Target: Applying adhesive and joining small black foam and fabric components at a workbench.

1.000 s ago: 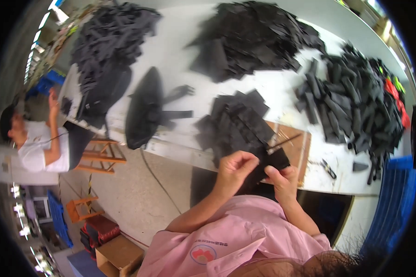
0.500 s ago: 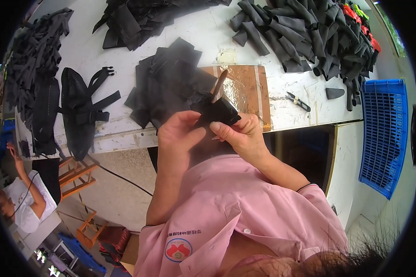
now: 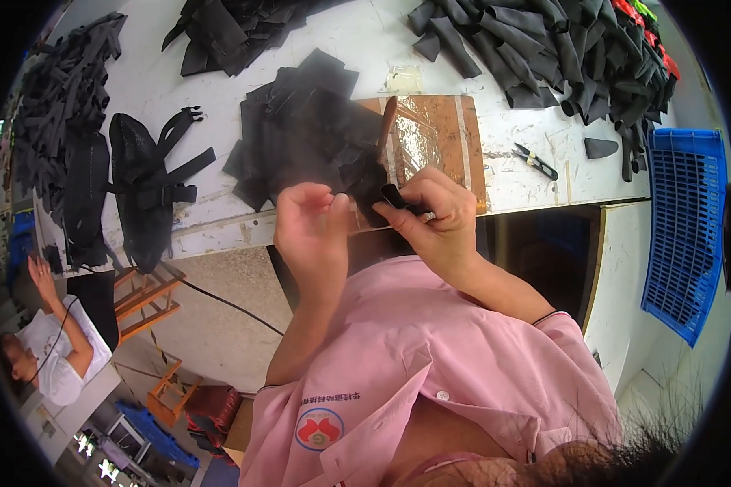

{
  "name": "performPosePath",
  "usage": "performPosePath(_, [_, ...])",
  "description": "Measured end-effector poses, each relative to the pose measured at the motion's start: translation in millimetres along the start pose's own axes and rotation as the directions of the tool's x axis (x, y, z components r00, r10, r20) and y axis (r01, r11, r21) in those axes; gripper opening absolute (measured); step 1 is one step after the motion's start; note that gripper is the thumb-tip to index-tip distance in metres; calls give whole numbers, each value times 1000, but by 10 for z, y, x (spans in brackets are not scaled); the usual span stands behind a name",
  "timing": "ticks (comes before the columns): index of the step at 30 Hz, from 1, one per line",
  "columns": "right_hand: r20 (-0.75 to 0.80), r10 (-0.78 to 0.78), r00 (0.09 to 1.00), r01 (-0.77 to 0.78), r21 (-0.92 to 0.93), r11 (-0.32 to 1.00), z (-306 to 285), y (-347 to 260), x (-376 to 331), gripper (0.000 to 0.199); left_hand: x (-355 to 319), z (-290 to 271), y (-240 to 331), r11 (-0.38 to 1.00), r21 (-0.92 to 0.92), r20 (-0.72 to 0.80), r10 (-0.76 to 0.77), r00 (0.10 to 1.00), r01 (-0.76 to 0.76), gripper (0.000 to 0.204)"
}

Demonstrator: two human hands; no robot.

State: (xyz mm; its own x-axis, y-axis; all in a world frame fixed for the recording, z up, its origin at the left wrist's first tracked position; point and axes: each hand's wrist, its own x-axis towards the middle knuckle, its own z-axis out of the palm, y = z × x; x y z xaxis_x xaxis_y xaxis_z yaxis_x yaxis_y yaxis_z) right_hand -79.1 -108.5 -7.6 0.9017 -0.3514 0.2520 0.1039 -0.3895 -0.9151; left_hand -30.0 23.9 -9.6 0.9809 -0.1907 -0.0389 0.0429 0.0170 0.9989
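Since half a second ago our hands barely shifted: left hand (image 3: 313, 223) and right hand (image 3: 430, 213) both pinch the small black piece (image 3: 379, 199) at the table (image 3: 365, 49) edge, just below the brown board (image 3: 434, 134), lifted close for working.

I wear a pink short-sleeved shirt (image 3: 430, 357) with a dark trim line at the sleeve hem and small white buttons down the front. A round red and white badge (image 3: 318, 428) sits on the chest. My forearms are bare, and a pale ring (image 3: 427, 217) circles one finger.
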Motion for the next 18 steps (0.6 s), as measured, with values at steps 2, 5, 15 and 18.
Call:
performPosePath(2, [-29,-67,997,64,-95,993,12,40,-25,21,-69,-12,146,995,86,36,50,998,-53,7])
performPosePath(5, [-11,-181,983,173,-248,953,-15,20,-25,23,-90,-16,300,999,51,189,-18,982,9,14])
performPosePath(15, [234,-50,971,112,-262,959,-125,-66,-64,37,-74,-69,188,988,126,206,-115,972,90,5])
performPosePath(18, [228,-53,972,69,-60,996,-159,-103,-44,37,-56,-73,101,990,132,235,-70,970,40,4])
